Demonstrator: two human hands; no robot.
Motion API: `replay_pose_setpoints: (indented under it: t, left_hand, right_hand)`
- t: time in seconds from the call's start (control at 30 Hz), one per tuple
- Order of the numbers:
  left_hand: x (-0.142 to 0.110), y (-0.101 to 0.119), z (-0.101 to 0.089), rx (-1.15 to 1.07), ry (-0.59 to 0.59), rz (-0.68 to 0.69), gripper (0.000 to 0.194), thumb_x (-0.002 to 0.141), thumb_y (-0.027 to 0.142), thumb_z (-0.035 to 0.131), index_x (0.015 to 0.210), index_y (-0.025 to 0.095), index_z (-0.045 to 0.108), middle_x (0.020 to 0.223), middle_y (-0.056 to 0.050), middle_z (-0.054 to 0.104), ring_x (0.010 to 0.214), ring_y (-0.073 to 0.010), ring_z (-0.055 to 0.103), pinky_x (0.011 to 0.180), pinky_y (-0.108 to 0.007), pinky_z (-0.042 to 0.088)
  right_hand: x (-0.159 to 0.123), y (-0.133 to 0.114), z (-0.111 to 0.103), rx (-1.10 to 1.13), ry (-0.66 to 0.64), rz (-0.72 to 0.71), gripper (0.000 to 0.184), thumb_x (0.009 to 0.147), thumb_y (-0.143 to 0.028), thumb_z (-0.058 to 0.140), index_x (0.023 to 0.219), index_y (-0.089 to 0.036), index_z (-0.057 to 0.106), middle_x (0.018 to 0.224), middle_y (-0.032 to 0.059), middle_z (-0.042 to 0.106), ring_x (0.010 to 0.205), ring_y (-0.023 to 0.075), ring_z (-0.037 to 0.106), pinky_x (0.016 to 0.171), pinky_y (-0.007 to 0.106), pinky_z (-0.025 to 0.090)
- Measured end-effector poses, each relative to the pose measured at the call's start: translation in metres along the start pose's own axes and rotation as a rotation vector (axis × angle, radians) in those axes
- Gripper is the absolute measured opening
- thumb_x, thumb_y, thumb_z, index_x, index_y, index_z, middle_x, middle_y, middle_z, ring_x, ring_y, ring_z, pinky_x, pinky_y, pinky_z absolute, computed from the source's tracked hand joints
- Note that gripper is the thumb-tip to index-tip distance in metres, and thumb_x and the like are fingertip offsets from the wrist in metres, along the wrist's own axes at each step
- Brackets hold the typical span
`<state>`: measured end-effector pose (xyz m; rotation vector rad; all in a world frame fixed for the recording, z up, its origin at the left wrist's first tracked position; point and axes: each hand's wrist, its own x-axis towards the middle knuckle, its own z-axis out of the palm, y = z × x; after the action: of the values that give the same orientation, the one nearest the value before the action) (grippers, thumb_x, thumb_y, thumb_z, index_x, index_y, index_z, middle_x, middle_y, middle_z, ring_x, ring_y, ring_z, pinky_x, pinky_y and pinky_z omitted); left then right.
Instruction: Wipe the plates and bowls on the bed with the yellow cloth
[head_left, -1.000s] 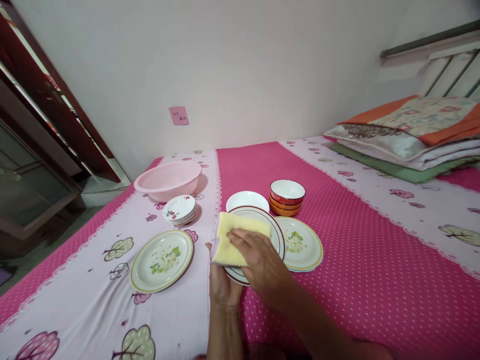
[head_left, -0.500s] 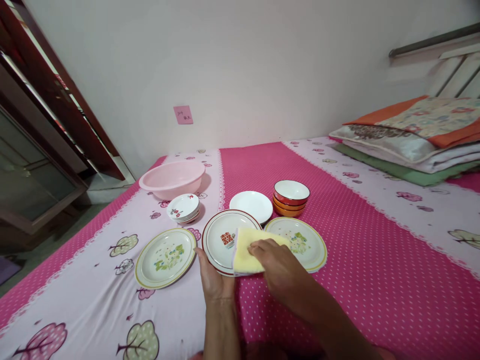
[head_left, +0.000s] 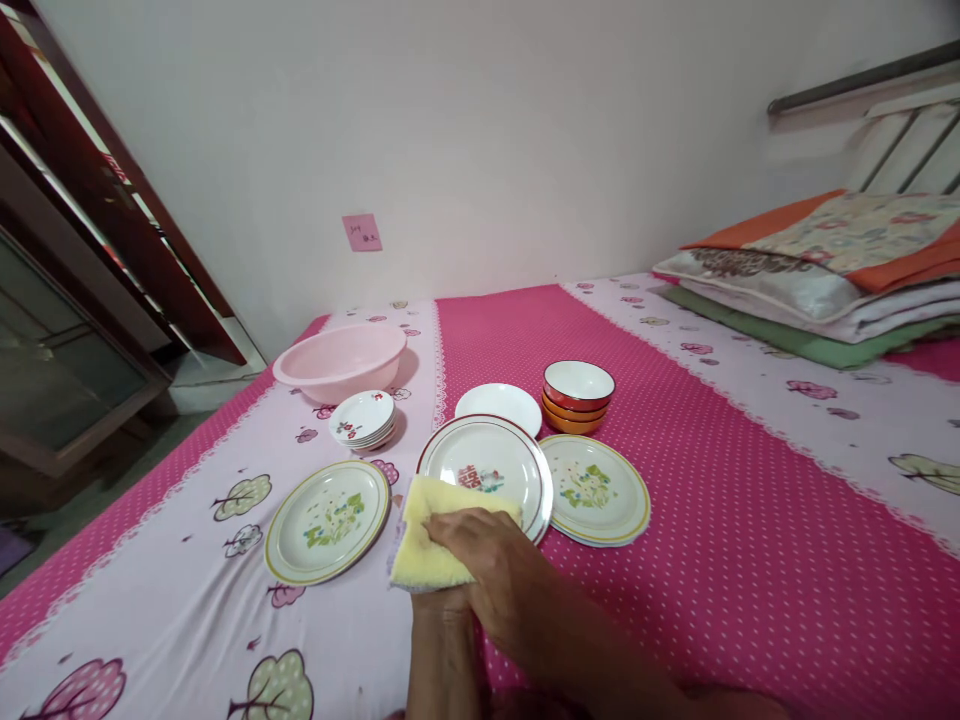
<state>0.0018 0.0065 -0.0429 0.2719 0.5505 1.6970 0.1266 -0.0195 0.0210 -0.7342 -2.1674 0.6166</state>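
Note:
A white plate with a dark red rim point(head_left: 521, 460) and a red printed design is held up by my left hand point(head_left: 441, 602), which is mostly hidden beneath the cloth; only the wrist area shows plainly. My right hand point(head_left: 484, 550) grips a folded yellow cloth point(head_left: 429, 562) and presses it on the plate's near left edge. Left of it lies a yellow-rimmed plate point(head_left: 330, 525) with a green leaf print. A similar plate point(head_left: 596, 490) lies to the right. Behind the held plate is a plain white plate point(head_left: 501, 405).
Several small flowered dishes point(head_left: 364, 418) are stacked at the left, before a pink basin point(head_left: 341, 362). Red and orange bowls point(head_left: 577, 395) stand stacked behind the right plate. Folded bedding point(head_left: 817, 270) lies far right on the patterned bed sheet point(head_left: 750, 520), against a white wall point(head_left: 525, 150).
My right hand has swept the yellow cloth from the held plate's right side to its near left edge, covering my left hand. The plate has shifted slightly right.

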Motion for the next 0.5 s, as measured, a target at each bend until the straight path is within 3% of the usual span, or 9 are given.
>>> replay_pose_setpoints:
  t: [0.13,0.27,0.37,0.5]
  left_hand:
    - [-0.003,-0.006,0.015,-0.091,0.074,-0.022,0.051,0.109,0.025,0.027,0.105,0.018,0.077,0.095,-0.006,0.079,0.095,-0.0139,0.077,0.097,-0.026,0.059]
    - [-0.002,-0.012,0.037,-0.154,0.057,-0.140,0.046,0.108,0.026,0.033,0.139,0.020,0.067,0.127,-0.011,0.076,0.123,-0.0180,0.069,0.116,-0.034,0.047]
    - [-0.003,-0.016,0.048,-0.173,-0.022,-0.187,0.048,0.109,0.042,0.036,0.142,0.022,0.065,0.137,-0.011,0.072,0.136,-0.0214,0.060,0.122,-0.037,0.038]
    - [-0.005,-0.018,0.048,-0.153,-0.096,-0.202,0.057,0.105,0.057,0.041,0.136,0.019,0.070,0.137,-0.013,0.072,0.142,-0.0285,0.055,0.124,-0.046,0.037]
  right_hand:
    - [0.014,0.009,0.003,-0.046,0.047,0.012,0.052,0.096,-0.014,0.045,0.147,-0.013,0.055,0.146,0.0143,0.063,0.137,0.0248,0.056,0.118,0.044,0.043]
    - [0.023,0.022,-0.007,-0.247,0.056,0.062,0.072,0.082,-0.005,0.046,0.153,-0.012,0.048,0.158,0.0142,0.052,0.149,0.0256,0.042,0.124,0.050,0.033]
    - [0.024,0.035,-0.021,-0.403,0.089,0.137,0.078,0.076,-0.002,0.047,0.153,-0.013,0.047,0.162,0.0141,0.047,0.152,0.0272,0.037,0.126,0.053,0.025]
    - [0.020,0.048,-0.043,-0.557,0.128,0.273,0.080,0.077,0.004,0.045,0.155,-0.014,0.046,0.163,0.0144,0.045,0.152,0.0292,0.037,0.125,0.057,0.024]
